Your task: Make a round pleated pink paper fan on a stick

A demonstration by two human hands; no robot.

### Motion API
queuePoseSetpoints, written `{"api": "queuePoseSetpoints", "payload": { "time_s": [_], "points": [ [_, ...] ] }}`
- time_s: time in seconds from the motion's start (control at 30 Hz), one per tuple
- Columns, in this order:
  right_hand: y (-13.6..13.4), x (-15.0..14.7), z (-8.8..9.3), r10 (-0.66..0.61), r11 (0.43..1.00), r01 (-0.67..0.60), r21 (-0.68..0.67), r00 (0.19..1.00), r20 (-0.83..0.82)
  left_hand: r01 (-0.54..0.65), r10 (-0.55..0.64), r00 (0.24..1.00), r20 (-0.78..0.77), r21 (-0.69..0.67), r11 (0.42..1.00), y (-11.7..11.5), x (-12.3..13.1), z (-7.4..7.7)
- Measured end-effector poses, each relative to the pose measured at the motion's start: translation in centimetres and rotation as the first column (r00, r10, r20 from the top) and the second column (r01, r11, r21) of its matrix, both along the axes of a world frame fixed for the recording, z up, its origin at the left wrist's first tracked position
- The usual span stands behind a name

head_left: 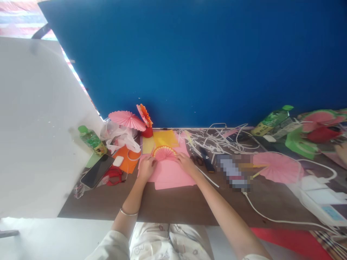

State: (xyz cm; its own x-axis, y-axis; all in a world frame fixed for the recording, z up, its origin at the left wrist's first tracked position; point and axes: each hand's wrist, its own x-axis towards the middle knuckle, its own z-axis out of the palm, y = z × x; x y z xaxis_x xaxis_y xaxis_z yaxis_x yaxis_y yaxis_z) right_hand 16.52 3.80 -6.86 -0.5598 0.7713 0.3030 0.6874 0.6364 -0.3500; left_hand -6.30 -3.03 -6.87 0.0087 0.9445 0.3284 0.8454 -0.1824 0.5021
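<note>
A small pleated paper fan, pink with a yellow and orange rim, is spread in a half circle on pink paper sheets. My left hand pinches its left end. At the opposite end, the fingers of my right hand are closed on the fan's lower corner. Yellow paper lies just behind the fan. Beyond my right hand are black scissors and a dark, long tool whose kind I cannot make out.
Left are a phone, a green-capped bottle, orange paper and finished pink fans. White paper strips pile up behind. At right lie a pixelated phone, a large pink fan and white cables. A blue partition closes the back.
</note>
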Motion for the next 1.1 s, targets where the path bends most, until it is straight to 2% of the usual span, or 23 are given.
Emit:
{"api": "queuePoseSetpoints", "payload": {
  "time_s": [0.2, 0.4, 0.77, 0.9, 1.1],
  "points": [
    [-0.2, -0.3, 0.6, 0.006, 0.999, -0.008, 0.038, 0.999, 0.05, 0.018, -0.018, 0.999, 0.034, 0.018, 1.0, 0.2, -0.3, -0.2],
    [-0.9, -1.3, 0.9, -0.014, 0.998, 0.013, 0.064, 1.0, 0.017, 0.058, -0.058, 0.997, 0.045, 0.012, 0.998, 0.5, -0.5, -0.6],
    [0.2, -1.8, 0.6, 0.026, 0.999, -0.026, -0.03, 1.0, 0.003, 0.067, -0.07, 0.996, 0.058, 0.046, 0.997, 0.5, -1.0, -0.3],
    [0.3, -1.7, 0.9, 0.08, 0.995, -0.079, -0.065, 0.997, 0.003, 0.063, -0.072, 0.989, 0.127, 0.077, 0.995, 0.4, -1.3, -0.1],
    [0.0, -0.5, 1.5, 0.141, 0.986, -0.143, -0.082, 0.989, -0.033, 0.117, -0.132, 0.968, 0.213, 0.083, 0.99, 0.6, -1.8, -0.2]
  ]
}}
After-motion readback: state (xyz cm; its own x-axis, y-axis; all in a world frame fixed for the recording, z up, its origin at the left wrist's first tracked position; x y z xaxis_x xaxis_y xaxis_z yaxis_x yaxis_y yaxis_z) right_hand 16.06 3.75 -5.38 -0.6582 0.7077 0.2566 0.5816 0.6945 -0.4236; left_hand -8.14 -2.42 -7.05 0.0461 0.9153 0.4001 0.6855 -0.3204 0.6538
